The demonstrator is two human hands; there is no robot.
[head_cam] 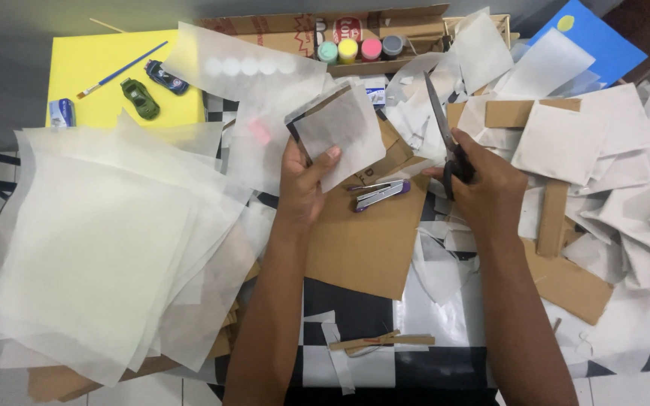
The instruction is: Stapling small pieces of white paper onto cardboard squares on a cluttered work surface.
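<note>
Checkered floor [355, 301], seemingly, paper sheets [92, 256], cardboard [366, 240]

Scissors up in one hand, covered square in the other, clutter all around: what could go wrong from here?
1. The right hand holds the scissors with blades pointing up and away, close to the left hand gripping the paper-covered square; a nick to the thumb seems possible.
2. Loose translucent sheets overlap the table edge and may slide off.
3. The purple stapler lies under the hands and could get knocked.
</note>
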